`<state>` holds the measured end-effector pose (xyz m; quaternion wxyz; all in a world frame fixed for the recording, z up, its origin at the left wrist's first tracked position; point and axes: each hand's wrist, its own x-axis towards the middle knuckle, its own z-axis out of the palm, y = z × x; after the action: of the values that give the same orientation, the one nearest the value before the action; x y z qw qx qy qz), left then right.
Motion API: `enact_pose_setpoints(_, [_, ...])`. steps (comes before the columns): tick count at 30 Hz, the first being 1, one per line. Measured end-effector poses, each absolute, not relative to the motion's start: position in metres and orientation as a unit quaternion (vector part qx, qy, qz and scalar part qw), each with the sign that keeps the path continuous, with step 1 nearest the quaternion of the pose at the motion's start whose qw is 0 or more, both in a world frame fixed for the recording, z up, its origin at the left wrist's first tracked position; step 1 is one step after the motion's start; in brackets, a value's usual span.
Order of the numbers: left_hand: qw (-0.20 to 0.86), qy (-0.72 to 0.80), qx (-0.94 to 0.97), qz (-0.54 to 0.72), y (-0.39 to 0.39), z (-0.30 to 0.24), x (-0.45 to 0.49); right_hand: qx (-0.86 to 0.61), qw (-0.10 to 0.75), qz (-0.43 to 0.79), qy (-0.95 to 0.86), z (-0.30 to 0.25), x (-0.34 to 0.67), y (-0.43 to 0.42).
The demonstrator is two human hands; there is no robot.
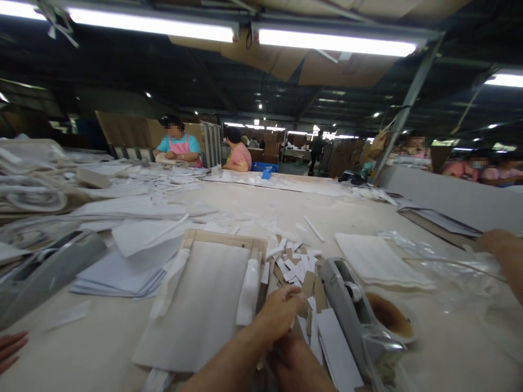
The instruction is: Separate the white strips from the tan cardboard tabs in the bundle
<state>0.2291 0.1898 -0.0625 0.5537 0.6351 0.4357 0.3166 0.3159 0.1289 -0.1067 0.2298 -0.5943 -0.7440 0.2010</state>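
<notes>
My left hand [281, 311] reaches in from the bottom centre, its fingers curled down onto a pile of small white and brown paper strips [295, 267]. Whether it grips a strip I cannot make out. My right hand [295, 363] lies just below it, back up, with its fingers hidden. To the left of both hands lies a white sheet on a wooden frame [204, 296] with white strips along its sides. A grey tape dispenser [354, 305] with a brown tape roll [389, 317] stands right of my hands.
White sheets are stacked at the left [122, 272] and the right [379, 261]. A second grey dispenser [44, 272] is at the far left. Another person's fingers [10, 348] and an arm [504, 256] enter from the sides. Workers sit at the far end.
</notes>
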Motion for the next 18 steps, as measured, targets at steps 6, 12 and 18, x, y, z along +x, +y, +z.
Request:
enact_pose_setpoints(6, [0.573, 0.512, 0.554, 0.321, 0.219, -0.106, 0.233, -0.763, 0.112, -0.017, -0.636, -0.104, 0.372, 0.152])
enact_pose_setpoints(12, [0.619, 0.503, 0.513, 0.316, 0.214, -0.094, 0.222, -0.785, 0.058, -0.029, -0.616, -0.129, 0.356, 0.181])
enact_pose_setpoints(18, [0.671, 0.477, 0.445, 0.352, 0.218, -0.094, 0.22, -0.758, 0.164, 0.038, -0.63, -0.123, 0.362, 0.193])
